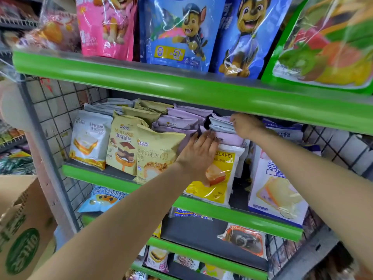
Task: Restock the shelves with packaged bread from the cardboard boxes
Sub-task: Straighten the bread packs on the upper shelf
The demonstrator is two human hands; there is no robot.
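Observation:
Both my hands reach into the middle shelf [113, 175], which has a green front strip. My left hand [198, 153] lies flat with straight fingers against the purple bread packs [177, 123] and over the top of a yellow-and-white bread pack [221, 178]. My right hand [245, 125] grips the top of a stack of pale purple and white packs [221, 126] under the upper shelf's edge. White, tan and yellow bread packs [123, 146] stand in rows to the left. A cardboard box [22, 229] with a green logo is at lower left.
The upper shelf [181, 85] holds large pink, blue and green cartoon snack bags. A white-and-blue bread pack [276, 190] leans at the right of the middle shelf. Lower shelves [201, 249] carry scattered packs. Wire mesh panels [54, 102] close the shelf's sides.

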